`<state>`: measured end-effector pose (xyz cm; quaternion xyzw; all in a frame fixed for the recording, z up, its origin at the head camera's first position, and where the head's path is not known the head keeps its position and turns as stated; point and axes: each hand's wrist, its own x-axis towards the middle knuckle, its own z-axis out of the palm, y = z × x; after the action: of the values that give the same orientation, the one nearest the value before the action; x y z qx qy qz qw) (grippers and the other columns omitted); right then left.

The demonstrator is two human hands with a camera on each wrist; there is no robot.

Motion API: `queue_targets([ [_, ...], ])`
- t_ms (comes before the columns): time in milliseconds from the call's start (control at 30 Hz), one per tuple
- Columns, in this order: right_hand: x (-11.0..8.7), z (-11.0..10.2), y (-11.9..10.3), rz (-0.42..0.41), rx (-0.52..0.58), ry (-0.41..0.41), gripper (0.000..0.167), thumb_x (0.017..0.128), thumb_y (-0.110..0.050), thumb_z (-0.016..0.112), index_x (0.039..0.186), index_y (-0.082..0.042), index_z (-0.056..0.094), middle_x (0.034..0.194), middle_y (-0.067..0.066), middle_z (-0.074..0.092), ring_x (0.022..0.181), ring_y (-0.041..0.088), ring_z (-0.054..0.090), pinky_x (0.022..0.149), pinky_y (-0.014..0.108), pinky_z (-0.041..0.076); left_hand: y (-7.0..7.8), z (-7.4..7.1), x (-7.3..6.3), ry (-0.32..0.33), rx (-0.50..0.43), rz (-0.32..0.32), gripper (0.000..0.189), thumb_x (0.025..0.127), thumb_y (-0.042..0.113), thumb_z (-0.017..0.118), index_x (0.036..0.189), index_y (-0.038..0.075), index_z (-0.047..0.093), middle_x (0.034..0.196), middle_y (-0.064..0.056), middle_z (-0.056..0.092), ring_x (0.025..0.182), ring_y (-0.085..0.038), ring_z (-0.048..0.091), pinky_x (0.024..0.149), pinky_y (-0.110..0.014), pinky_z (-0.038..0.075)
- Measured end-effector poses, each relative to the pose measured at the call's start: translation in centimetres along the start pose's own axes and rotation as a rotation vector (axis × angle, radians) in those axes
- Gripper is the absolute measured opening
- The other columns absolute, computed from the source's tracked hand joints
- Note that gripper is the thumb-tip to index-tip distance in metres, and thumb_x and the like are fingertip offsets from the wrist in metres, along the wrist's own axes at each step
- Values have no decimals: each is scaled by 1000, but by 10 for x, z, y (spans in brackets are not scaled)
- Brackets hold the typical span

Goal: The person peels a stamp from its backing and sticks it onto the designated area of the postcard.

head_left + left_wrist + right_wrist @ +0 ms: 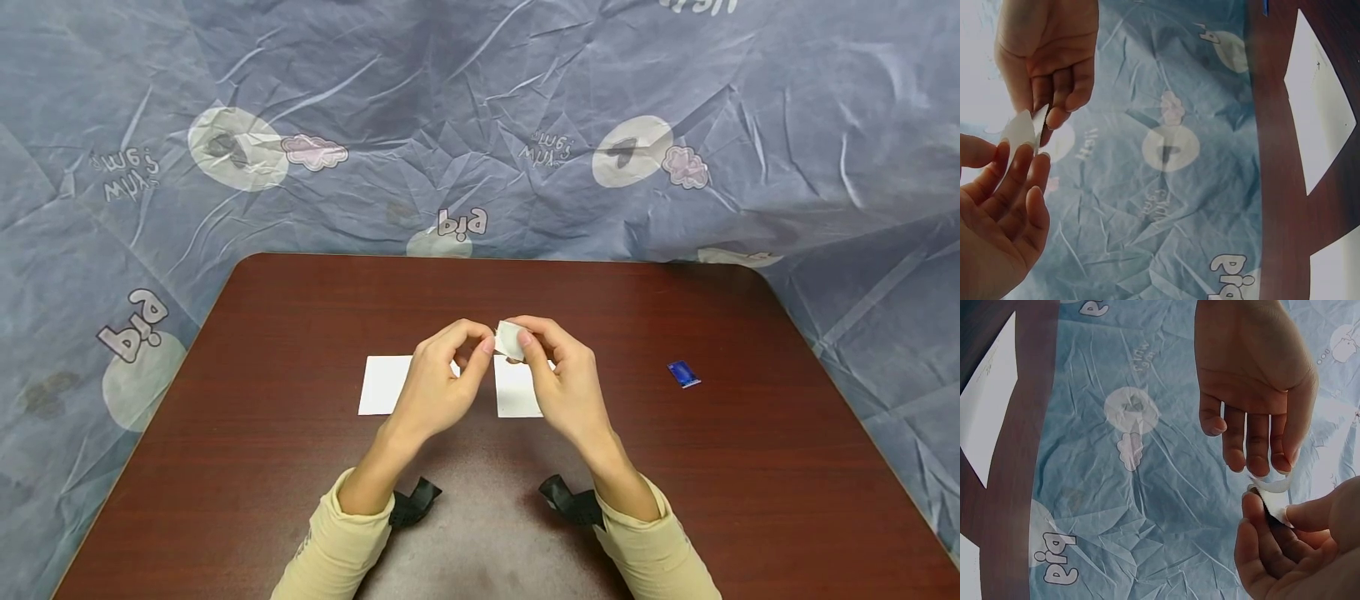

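Note:
Between my hands, raised above the table, is a small white square pad (510,340) with a dark underside, seen edge-on in the right wrist view. My right hand (567,379) pinches this pad between thumb and fingers. A thin white film (1274,485) curves away from the pad on the side of my left hand (438,383). Thumb and fingertips of the left hand pinch the film's edge. In the left wrist view the film (1018,132) and the pad (1041,122) stand apart like an open fold.
Two white paper pieces lie on the brown table (300,317) below my hands, a left one (382,386) and a right one (516,390), each partly hidden by a hand. Off to the right lies a small blue packet (683,374). A wrinkled blue sheet (480,125) hangs behind the table.

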<state>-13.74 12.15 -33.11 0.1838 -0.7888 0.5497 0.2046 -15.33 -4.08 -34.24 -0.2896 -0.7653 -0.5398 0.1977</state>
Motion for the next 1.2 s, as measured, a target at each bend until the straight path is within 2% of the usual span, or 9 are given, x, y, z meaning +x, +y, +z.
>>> queue_targets([
  [167,0,-1,1,-3,-6,17,17,95,2,54,108,2,65,86,10,67,71,17,62,62,22,50,1,0,0,2,8,7,10,94,10,56,89,6,64,74,2,58,66,-9,53,58,-24,45],
  [467,2,-3,2,3,25,16,18,96,3,52,108,3,65,92,12,68,73,20,64,67,27,52,3,-1,-1,-15,-1,5,10,93,9,56,89,5,64,75,2,59,65,-9,53,57,-29,47],
  [867,4,-8,3,36,10,51,18,95,2,54,109,3,65,92,12,69,73,20,66,67,25,53,1,0,-1,-20,28,-5,9,94,10,57,88,7,64,75,3,60,65,-12,53,57,-26,45],
  [1200,6,-11,4,33,29,67,18,95,2,54,110,5,65,93,14,68,80,15,65,70,26,54,0,-1,0,-23,34,-8,10,94,10,57,88,6,64,76,3,61,65,-11,53,58,-24,44],
])
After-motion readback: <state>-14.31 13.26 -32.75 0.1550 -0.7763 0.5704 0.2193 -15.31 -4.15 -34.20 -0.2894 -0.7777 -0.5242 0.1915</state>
